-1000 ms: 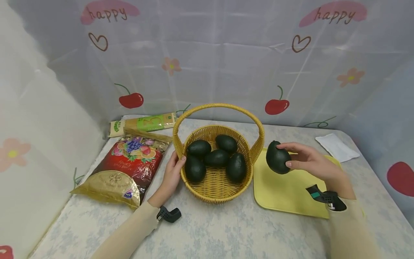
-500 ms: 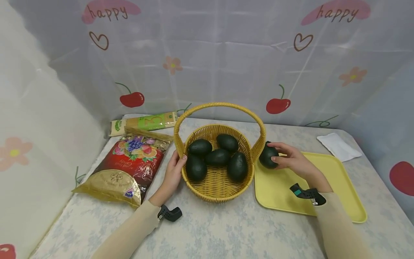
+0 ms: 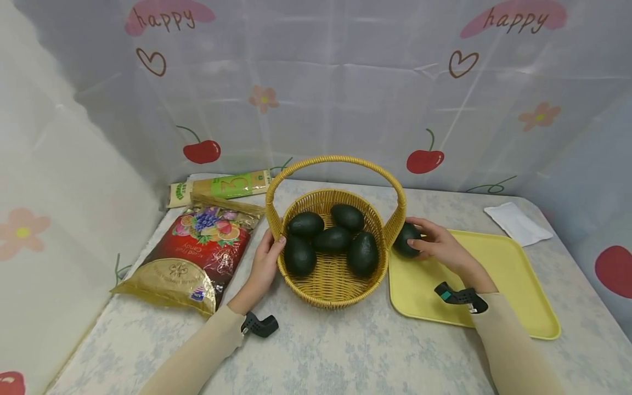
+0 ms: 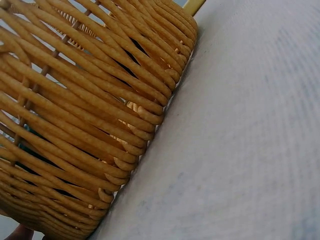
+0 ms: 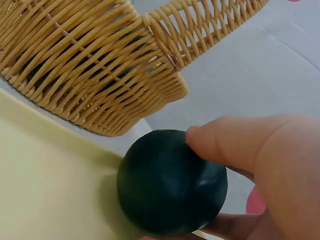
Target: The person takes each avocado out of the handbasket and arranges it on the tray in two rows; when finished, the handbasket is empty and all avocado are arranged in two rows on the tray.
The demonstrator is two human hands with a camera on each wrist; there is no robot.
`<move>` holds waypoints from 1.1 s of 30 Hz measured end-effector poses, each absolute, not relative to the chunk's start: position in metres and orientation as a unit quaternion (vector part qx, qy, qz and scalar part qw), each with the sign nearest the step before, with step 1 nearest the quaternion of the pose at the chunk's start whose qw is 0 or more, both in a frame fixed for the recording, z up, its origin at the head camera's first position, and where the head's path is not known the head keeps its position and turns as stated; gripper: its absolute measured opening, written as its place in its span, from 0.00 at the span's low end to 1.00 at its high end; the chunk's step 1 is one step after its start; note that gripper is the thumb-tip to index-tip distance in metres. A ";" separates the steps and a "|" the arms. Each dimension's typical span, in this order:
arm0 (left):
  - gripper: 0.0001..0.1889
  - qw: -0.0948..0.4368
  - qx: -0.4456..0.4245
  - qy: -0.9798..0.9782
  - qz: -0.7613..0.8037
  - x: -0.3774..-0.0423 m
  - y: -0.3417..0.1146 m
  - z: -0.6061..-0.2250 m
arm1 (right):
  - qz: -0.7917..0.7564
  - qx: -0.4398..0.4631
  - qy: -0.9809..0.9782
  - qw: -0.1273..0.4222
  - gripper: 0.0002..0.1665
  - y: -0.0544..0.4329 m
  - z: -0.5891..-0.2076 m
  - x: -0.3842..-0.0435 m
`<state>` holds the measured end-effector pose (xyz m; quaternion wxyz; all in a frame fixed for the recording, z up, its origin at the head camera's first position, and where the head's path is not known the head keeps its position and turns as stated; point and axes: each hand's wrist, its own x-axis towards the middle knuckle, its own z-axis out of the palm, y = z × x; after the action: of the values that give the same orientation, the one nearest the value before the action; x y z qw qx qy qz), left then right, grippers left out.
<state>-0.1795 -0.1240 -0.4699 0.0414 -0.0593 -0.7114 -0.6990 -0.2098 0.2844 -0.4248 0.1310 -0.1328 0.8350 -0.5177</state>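
A yellow wicker basket [image 3: 332, 299] with a tall arched handle stands mid-table and bears several dark green avocados [image 3: 362, 255]. My left hand [image 3: 265, 266] holds the basket's left side, thumb at the rim; in the left wrist view the woven wall [image 4: 85, 115] fills most of the picture. To the right of the basket, my right hand [image 3: 439, 247] grips another avocado [image 3: 406, 241] between thumb and fingers, over the back left corner of a yellow tray [image 3: 454, 280]. In the right wrist view this avocado [image 5: 170, 185] is at the tray's edge, close to the basket wall.
A red and gold candy bag [image 3: 197, 252] lies left of the basket, with a long green and tan packet [image 3: 227, 186] behind it. A folded white cloth [image 3: 518, 224] is at the back right. A printed curtain [image 3: 326, 99] closes off the far side.
My right hand has carried its avocado left and lower, from above the tray to its back left corner near the basket. The left hand keeps its place on the basket.
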 end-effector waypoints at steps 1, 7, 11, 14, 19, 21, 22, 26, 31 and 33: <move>0.28 0.042 -0.060 -0.712 -0.699 -0.180 -0.124 -0.470 | -0.515 -0.131 0.837 0.131 0.37 0.284 -0.425 -0.210; 0.28 0.040 -0.061 -0.712 -0.698 -0.179 -0.124 -0.469 | -0.506 -0.123 0.845 0.126 0.37 0.282 -0.425 -0.209; 0.28 0.039 -0.059 -0.712 -0.698 -0.179 -0.123 -0.470 | -0.507 -0.120 0.845 0.122 0.38 0.283 -0.425 -0.208; 0.28 0.037 -0.056 -0.711 -0.699 -0.179 -0.123 -0.471 | -0.506 -0.117 0.846 0.120 0.38 0.284 -0.424 -0.207; 0.28 0.037 -0.055 -0.711 -0.700 -0.179 -0.123 -0.471 | -0.507 -0.115 0.846 0.117 0.37 0.284 -0.424 -0.206; 0.28 0.038 -0.057 -0.712 -0.698 -0.180 -0.123 -0.471 | -0.511 -0.115 0.844 0.113 0.36 0.284 -0.425 -0.206; 0.28 0.038 -0.056 -0.713 -0.698 -0.179 -0.123 -0.471 | -0.512 -0.115 0.844 0.112 0.36 0.284 -0.426 -0.206; 0.28 0.037 -0.053 -0.712 -0.699 -0.179 -0.123 -0.471 | -0.522 -0.112 0.839 0.109 0.35 0.282 -0.429 -0.208; 0.28 0.040 -0.057 -0.711 -0.699 -0.180 -0.124 -0.471 | -0.522 -0.107 0.840 0.107 0.36 0.279 -0.431 -0.210; 0.28 0.040 -0.058 -0.712 -0.699 -0.181 -0.124 -0.470 | -0.516 -0.105 0.843 0.104 0.36 0.278 -0.431 -0.210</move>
<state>-0.1807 -0.1240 -0.4704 0.0403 -0.0577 -0.7117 -0.6990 -0.2097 0.2777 -0.4308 0.1042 -0.1052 0.8435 -0.5164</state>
